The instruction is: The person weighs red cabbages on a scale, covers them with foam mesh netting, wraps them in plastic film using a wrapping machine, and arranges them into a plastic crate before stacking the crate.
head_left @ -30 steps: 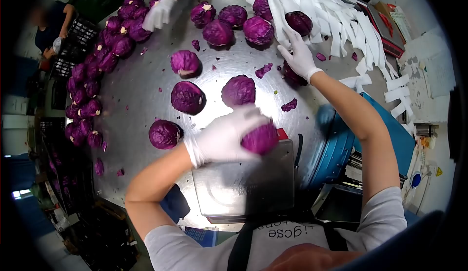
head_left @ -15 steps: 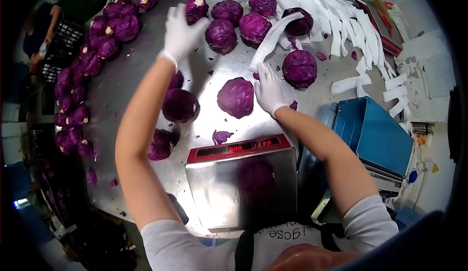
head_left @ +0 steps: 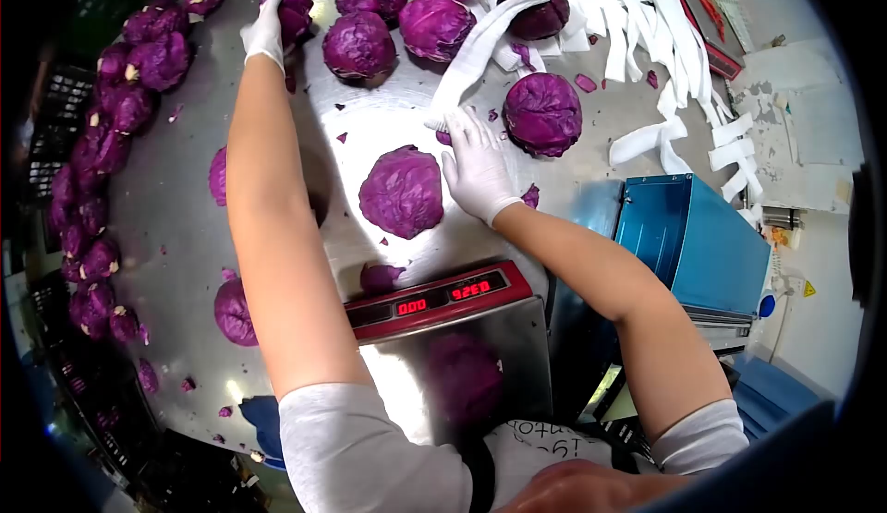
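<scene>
My left hand (head_left: 264, 35), in a white glove, is closed against the left side of a red cabbage (head_left: 294, 14) at the upper left. My right hand (head_left: 479, 167) lies open, palm down, its fingertips by the lower end of a white strip (head_left: 480, 51) and a small purple leaf piece (head_left: 443, 137). To its left sits a red cabbage (head_left: 402, 192), and to its right another (head_left: 543, 114). One cabbage (head_left: 465, 376) rests in shadow on the metal pan of the red scale (head_left: 439, 301), whose red digits are lit.
Several cabbages (head_left: 358, 45) stand together at the top centre, and many more (head_left: 111, 144) line the left edge. White strips (head_left: 637, 14) hang at the upper right. A blue metal box (head_left: 716, 245) stands at the right. Leaf scraps dot the metal table (head_left: 185, 236).
My left hand let go of a cabbage on the scale, moved far forward and left, and took hold of another. My right hand came back from the strips, leaving one lying across the cabbages.
</scene>
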Motion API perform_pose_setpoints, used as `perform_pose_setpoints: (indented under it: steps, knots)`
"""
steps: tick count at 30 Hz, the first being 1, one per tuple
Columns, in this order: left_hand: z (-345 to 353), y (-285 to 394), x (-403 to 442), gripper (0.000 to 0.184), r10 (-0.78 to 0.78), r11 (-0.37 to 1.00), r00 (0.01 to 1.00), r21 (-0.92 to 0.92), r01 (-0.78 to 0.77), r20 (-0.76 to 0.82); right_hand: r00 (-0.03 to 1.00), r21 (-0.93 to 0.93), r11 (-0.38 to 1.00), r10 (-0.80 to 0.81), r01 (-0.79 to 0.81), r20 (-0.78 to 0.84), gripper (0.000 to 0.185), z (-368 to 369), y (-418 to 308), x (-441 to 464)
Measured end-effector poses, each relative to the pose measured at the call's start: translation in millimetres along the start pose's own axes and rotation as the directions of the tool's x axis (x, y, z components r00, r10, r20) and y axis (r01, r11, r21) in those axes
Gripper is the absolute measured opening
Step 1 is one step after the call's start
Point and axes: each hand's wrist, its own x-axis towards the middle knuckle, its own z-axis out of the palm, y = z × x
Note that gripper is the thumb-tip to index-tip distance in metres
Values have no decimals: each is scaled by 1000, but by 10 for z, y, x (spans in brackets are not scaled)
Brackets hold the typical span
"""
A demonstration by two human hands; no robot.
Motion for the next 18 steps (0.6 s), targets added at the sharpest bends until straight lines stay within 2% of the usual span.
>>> perform_pose_setpoints:
  steps: [1,3,4,5,6,7,8,9,10,11,12,14,15,16,17,18]
  knots:
    - [-83,65,-159,83,-116,988,992,-98,120,51,1000,-4,1000,4,-4,-13,56,6,-1,-1]
    - [-225,-16,-55,69,-75,950,961,-273,150,267,1000,-40,999,7,-8,-21,59,6,-11,-16]
    - [-368,179,-529,64,-40,957,940,-257,133,340,1000,-37,999,14,-15,-25,60,-7,-25,-15]
    - [-525,319,-860,68,21,961,899,-258,103,437,998,-37,999,6,-8,-60,60,-8,-37,-16]
    - [-684,471,-1286,72,75,976,899,-215,21,431,998,-42,999,0,-3,-60,59,-4,-31,-6]
    - [-868,495,-1515,68,130,981,878,-190,-45,460,998,-46,999,-3,1,-61,59,0,-34,-13]
    - [-1061,541,-1813,55,212,974,825,-185,-133,523,998,-77,997,-8,3,-60,57,7,-40,-20]
    - [-1268,562,-2125,53,291,956,747,-218,-197,598,999,-107,994,-6,1,-45,56,14,-43,-27]
    - [-1487,659,-2535,55,298,953,700,-158,-259,649,999,-124,992,-3,-2,-42,56,46,-34,-38]
    - [-1716,601,-2805,59,256,961,705,-93,-262,661,999,-147,989,-6,0,-42,57,56,-20,-33]
    - [-1941,562,-3056,65,291,891,670,62,-450,683,1000,-173,985,5,-7,-9,57,53,-19,-31]
    - [-2341,591,-3682,75,235,854,629,152,-498,741,997,-222,974,46,-32,58,58,31,-68,-55]
    - [-2509,546,-3911,78,260,783,589,190,-592,765,991,-225,973,72,-45,113,59,-86,-180,-90]
    - [-2686,531,-4136,81,181,681,589,331,-653,788,981,-229,972,101,-62,166,60,-242,-308,-177]
    - [-2820,459,-4336,81,189,661,588,341,-668,786,968,-236,968,131,-80,213,61,-402,-426,-257]
    - [-2924,374,-4547,79,229,663,607,334,-669,761,971,-158,983,121,-89,205,62,-518,-515,-364]
